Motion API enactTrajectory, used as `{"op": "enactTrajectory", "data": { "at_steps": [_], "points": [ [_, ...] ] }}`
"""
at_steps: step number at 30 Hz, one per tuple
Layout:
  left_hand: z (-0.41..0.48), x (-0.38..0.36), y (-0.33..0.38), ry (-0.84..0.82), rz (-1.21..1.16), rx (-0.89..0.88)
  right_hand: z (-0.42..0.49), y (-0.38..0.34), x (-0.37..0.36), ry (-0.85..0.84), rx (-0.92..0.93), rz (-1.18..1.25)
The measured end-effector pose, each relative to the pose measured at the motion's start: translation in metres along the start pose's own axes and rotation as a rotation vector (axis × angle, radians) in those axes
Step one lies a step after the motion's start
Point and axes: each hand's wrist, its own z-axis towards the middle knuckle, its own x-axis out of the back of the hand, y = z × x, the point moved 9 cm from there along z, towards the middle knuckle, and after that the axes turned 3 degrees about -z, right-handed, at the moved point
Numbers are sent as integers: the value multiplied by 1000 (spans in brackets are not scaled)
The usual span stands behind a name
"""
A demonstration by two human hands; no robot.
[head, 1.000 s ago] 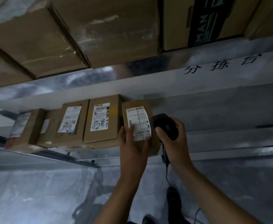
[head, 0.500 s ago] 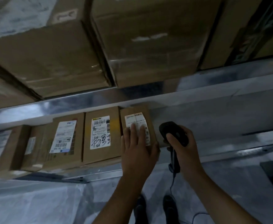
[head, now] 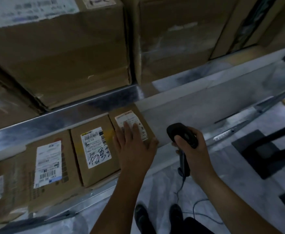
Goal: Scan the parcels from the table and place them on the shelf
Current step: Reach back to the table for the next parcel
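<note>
The left grip (head: 135, 147) is laid flat on the face of a small brown cardboard parcel with a white printed label (head: 130, 117), with the fingers (head: 126, 130) straight and spread over the lower part of the label; nothing is clasped by it. The small parcel is set on the grey metal shelf (head: 94, 191), at the right end of a row of parcels, and is pressed up against its neighbour, a medium brown cardboard box with a white label bearing black handwriting (head: 96, 149). Further left along the shelf, a wider brown cardboard box with a tall white barcode label (head: 49, 166) is seen, and at the left edge a blurred brown box with a pale label (head: 0, 188).

The right grip (head: 194, 152) is clenched around a black handheld barcode scanner (head: 184, 130), held just to the right of the small parcel and apart from it, with the thumb placed on the scanner's head. A thin dark cable (head: 180, 188) is seen hanging from the handle towards the pale floor (head: 163, 183), where two dark shoes (head: 141, 215) are visible.

Large brown cardboard cartons (head: 62, 56) are stacked on the tier above, carried by a shiny metal beam (head: 62, 119). A dark flat base with a post (head: 263, 152) is seen at the right
</note>
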Motion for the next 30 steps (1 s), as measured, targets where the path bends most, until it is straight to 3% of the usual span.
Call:
{"op": "enactTrajectory", "data": {
  "at_steps": [4,13,22,30],
  "points": [
    [-14,4,31,152,-117,-199,-19,-6,34,101,13,43],
    [-86,-70,167,-164,-137,-518,-75,-26,184,423,138,134],
    [-223,-169,354,-362,-55,-770,-193,3,415,787,168,247],
    [-331,-236,467,-498,-65,-909,-282,16,544,972,216,288]
  ]
}}
